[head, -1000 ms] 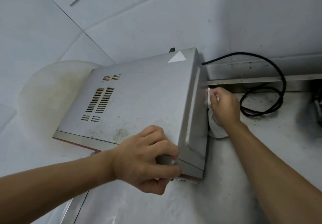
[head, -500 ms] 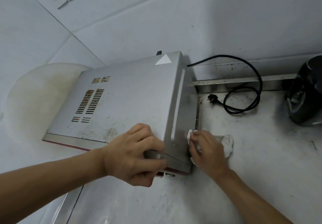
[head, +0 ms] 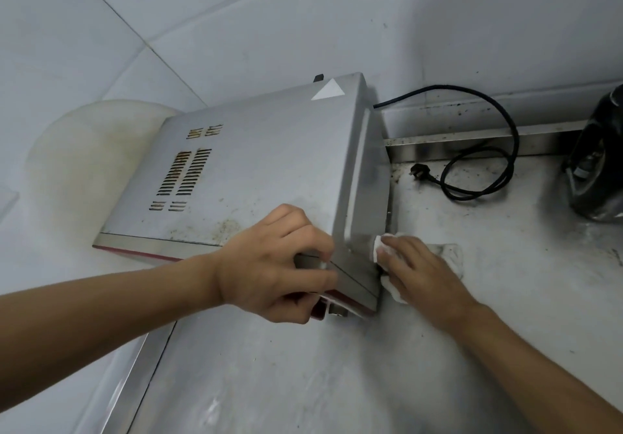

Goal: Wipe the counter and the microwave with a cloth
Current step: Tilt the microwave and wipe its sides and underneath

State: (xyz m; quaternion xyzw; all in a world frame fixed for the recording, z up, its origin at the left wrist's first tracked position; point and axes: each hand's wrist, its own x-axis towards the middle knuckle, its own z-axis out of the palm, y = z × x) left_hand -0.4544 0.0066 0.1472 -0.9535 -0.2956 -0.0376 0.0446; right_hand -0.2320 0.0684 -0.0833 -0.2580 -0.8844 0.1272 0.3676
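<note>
A silver microwave (head: 256, 170) with vent slots and brown stains on top stands on the steel counter (head: 303, 383). My left hand (head: 279, 261) grips its near right front corner, fingers curled over the top edge. My right hand (head: 418, 268) presses a white cloth (head: 448, 255) against the lower front part of the microwave's right side. Its fingers lie fairly straight over the cloth, which trails onto the counter behind the hand.
A black power cord with its plug (head: 418, 170) lies coiled on the counter right of the microwave. A black appliance (head: 596, 170) stands at the far right. White tiled walls rise behind, and a round pale board (head: 84, 163) leans at the left.
My right hand slid the cloth from the back of the microwave's right side forward to its front lower part. My left hand kept hold of the corner.
</note>
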